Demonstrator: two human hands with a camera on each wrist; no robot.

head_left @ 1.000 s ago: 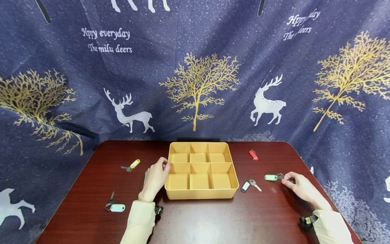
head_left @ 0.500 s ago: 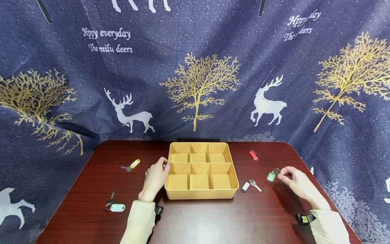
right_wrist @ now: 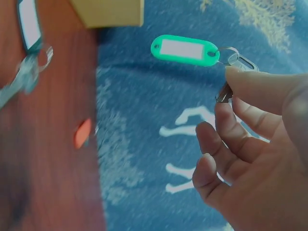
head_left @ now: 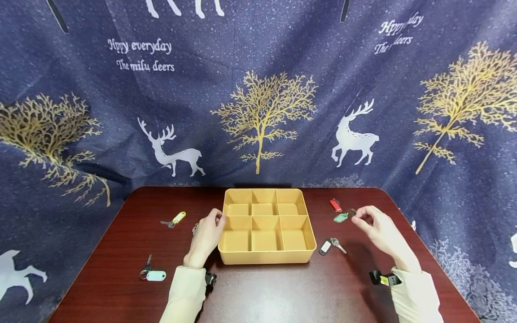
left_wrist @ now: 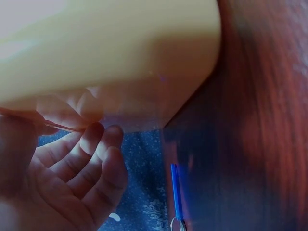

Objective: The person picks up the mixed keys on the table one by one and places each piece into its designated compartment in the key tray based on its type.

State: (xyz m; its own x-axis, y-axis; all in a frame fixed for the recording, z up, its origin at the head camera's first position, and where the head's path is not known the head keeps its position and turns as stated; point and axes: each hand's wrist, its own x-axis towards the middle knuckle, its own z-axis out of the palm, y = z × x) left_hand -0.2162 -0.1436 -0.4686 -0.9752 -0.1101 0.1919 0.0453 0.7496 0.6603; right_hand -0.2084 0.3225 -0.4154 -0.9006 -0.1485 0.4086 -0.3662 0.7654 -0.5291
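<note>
1. Right hand [head_left: 377, 231]: I see thumb and forefinger pinching a key [right_wrist: 224, 92], lifted above the right side of the table [head_left: 262, 291].
2. Green tag [right_wrist: 185, 49]: joined to that key by a metal ring [right_wrist: 230, 54]; also off the table, right of the box [head_left: 266, 257], well apart from it.
3. Left hand [head_left: 207, 233]: fingers and thumb grasp the box at its left rim.
4. Box: yellow, six compartments in two rows of three, standing at the far middle.
5. Black tag [head_left: 325, 246]: lies just right of the box, with a silver key [head_left: 340, 245].
6. Red tag [head_left: 335, 205]: lies on the far right.
7. Left side: yellow tag [head_left: 179, 217] with a grey key [head_left: 167, 223], far; pale blue tag [head_left: 156, 275] with a dark key [head_left: 148, 262], near.
8. Dark blue tag [left_wrist: 177, 192]: near the left hand, visible from that wrist.
9. Printed cloth [head_left: 303, 45]: hangs beyond the far edge, showing white deer and gold trees.
</note>
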